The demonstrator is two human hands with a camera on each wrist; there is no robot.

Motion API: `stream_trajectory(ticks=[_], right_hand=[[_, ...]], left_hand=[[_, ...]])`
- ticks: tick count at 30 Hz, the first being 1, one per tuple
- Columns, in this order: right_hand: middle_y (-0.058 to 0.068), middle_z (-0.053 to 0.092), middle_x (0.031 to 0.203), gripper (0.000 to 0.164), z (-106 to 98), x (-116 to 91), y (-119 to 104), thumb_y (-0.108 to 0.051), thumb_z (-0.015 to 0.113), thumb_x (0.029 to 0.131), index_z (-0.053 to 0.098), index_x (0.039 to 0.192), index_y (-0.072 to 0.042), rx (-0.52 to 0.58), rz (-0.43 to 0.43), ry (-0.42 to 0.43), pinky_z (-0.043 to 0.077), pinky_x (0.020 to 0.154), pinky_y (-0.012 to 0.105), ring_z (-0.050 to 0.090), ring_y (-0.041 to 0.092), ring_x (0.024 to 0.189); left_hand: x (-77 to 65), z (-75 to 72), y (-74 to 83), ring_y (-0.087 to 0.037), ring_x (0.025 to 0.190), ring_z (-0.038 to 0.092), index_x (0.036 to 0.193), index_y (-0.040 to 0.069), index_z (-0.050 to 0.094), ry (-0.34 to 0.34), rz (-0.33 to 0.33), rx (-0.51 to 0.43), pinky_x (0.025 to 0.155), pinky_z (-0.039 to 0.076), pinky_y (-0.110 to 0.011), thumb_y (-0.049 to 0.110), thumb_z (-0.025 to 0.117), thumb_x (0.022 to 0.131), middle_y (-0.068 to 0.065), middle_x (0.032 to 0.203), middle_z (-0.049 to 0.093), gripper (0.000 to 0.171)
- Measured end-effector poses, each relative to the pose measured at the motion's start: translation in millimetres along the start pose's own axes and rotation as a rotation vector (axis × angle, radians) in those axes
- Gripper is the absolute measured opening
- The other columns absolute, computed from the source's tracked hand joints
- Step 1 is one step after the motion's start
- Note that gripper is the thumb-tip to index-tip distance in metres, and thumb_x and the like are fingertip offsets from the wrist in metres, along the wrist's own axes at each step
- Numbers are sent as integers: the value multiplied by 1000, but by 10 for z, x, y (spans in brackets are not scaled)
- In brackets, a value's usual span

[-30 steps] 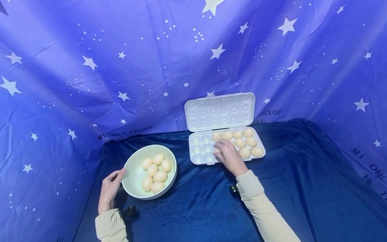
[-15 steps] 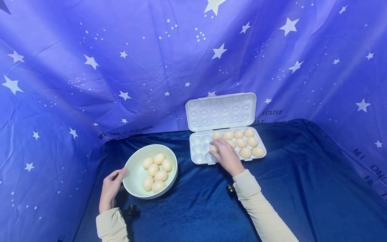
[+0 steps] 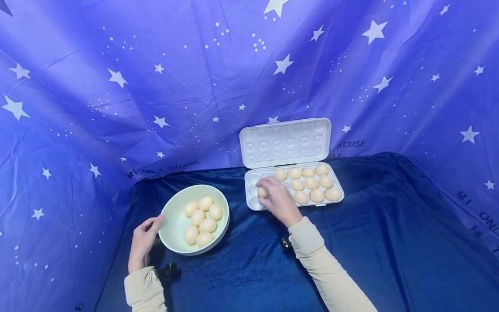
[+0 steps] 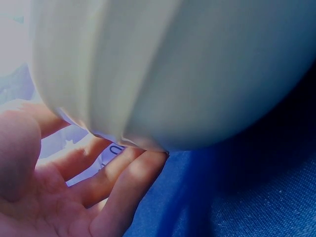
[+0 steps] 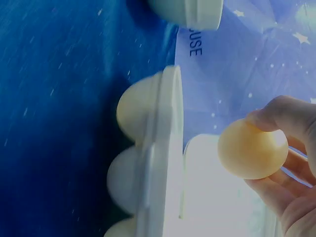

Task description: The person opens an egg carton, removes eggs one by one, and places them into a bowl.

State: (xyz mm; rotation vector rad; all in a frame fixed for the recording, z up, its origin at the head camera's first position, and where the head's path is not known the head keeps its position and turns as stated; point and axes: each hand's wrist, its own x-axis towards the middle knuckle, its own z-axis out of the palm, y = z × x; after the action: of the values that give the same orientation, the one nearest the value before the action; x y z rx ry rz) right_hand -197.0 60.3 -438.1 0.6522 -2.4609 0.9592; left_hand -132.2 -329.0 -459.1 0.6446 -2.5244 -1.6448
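My right hand [image 3: 277, 198] pinches an egg [image 5: 253, 148] between thumb and fingertips, above the left part of a white egg carton [image 3: 254, 209]. In the right wrist view the egg hangs clear of the carton's rim [image 5: 170, 148]. Several eggs [image 3: 311, 183] sit in the carton's middle and right cups; the cups at its left end that show are bare. My left hand [image 3: 142, 242] holds the left rim of a pale green bowl [image 3: 171, 232], its fingers [image 4: 133, 182] against the outer wall. Several eggs [image 3: 197, 217] lie inside the bowl.
The carton's lid [image 3: 286, 145] stands open at the back, near a starry blue-purple curtain [image 3: 195, 86]. A dark blue cloth [image 3: 241, 268] covers the table. Dark wrist cameras sit beside both sleeves.
My right hand has moved left over the carton with the egg, uncovering eggs in the middle rows. My left hand and the bowl have stayed in place.
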Motion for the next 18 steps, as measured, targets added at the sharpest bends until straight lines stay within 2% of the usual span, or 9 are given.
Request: stream_trajectory(ticks=[8,13,18], right_hand=[[5,68,106,29,89,74,-205,2,75,74,71,102,-4,24,-25,-8,54,83,37,65,22,95],[5,67,106,27,144,112,-328,1,76,75,72,101,-6,48,-52,-6,55,82,35,65,21,95],[3,67,107,25,221,136,-456,-1,75,77,71,102,-7,70,-80,-51,54,84,33,64,19,98]], left_hand=[[10,18,13,-1,78,59,123,-5,62,-4,4,-61,68,56,-21,45,64,95,10,90,64,58],[12,21,11,0,77,59,123,-5,63,7,3,-47,67,55,-20,46,64,95,10,89,64,58],[2,6,0,-1,77,58,125,-6,61,-9,2,-40,67,54,-19,45,64,96,7,92,65,59]])
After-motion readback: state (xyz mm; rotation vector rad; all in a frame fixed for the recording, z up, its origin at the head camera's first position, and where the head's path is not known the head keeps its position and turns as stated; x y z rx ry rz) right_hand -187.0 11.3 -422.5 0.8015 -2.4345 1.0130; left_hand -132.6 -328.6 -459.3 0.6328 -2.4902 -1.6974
